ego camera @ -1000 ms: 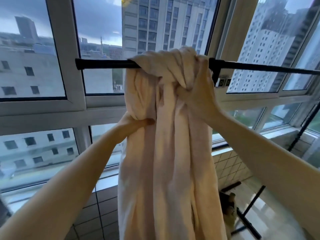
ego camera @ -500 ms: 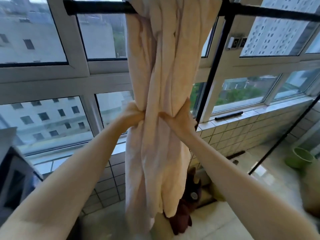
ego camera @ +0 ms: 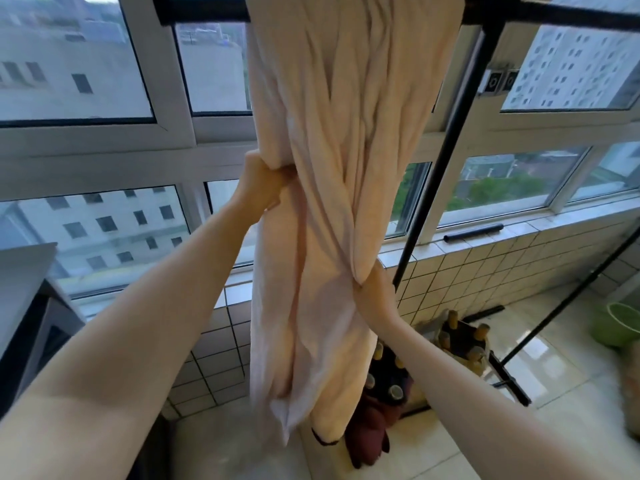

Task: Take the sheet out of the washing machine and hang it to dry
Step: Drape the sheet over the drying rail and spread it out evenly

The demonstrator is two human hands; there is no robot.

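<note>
Sheet (ego camera: 329, 202) was over the black rack rail (ego camera: 201, 10), hanging below it as one twisted rope, not spread. Low end sat far below the rail, close to the floor.

Left hand (ego camera: 259, 181) was fisted on a bunch of the sheet's left edge, partway down from the rail. Right hand (ego camera: 375, 292) was lower, closed on a fold at the right edge, pulling it sideways.

Risks, my read:
- Pull harder on one side and the whole bundle slides along or off the rail. Nothing pins it there.
- Tugging down with both hands drags the tail onto the floor tiles, or onto the dark red bundle (ego camera: 370, 431) straight below the rail.
- Left twisted, the inner folds won't dry.

In the way:
- Rack upright (ego camera: 446, 161) drops from the rail just right of the sheet, so it blocks spreading that way. Free rail was to the left.

Around:
- Box of bottles (ego camera: 464, 341) on the floor below the rail, right of the upright.
- Green basin (ego camera: 616, 327) well right of that.
- Grey appliance (ego camera: 20, 306) far left, below rail height. Couldn't tell what it was.
</note>
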